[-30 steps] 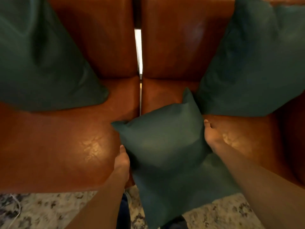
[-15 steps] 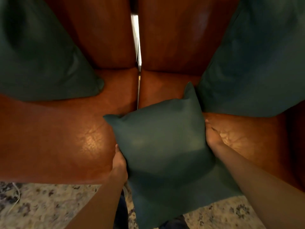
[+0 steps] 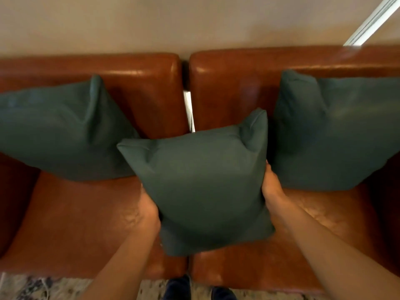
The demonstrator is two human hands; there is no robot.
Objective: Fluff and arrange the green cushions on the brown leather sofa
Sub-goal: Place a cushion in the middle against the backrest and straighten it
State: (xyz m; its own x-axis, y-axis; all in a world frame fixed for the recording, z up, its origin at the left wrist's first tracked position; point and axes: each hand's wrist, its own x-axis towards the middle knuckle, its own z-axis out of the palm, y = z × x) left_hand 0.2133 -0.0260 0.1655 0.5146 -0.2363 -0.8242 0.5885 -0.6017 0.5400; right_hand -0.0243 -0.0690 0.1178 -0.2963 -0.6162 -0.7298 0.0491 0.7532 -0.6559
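Head view, looking down: a small green cushion (image 3: 205,187) is held upright between a person's two hands above the middle of a brown leather sofa (image 3: 86,224), over the seam where the two seat pads meet. The left hand (image 3: 148,211) presses against the cushion's left edge and the right hand (image 3: 270,185) against its right edge, each wrapped around a side so the fingers are hidden behind the fabric. The squeeze from both sides looks meant to plump the filling toward the centre, and the front face bulges accordingly; the two upper corners stand up in points.

Two larger green cushions are already propped against the backrest. The left cushion (image 3: 62,131) leans on the far left back pad, its near edge resting on the seat; the right cushion (image 3: 333,133) leans on the far right back pad in the same way. The held cushion sits between them, its upper right corner just beside the right cushion and its left edge overlapping the left one in this view, though whether they touch cannot be told.

The gap left between the two large cushions is narrow, so setting the small one against the backrest would likely crowd their inner corners. Behind the sofa runs a plain beige wall (image 3: 194,22). At the near edge, dark shoes (image 3: 179,289) stand on a patterned rug (image 3: 43,286).
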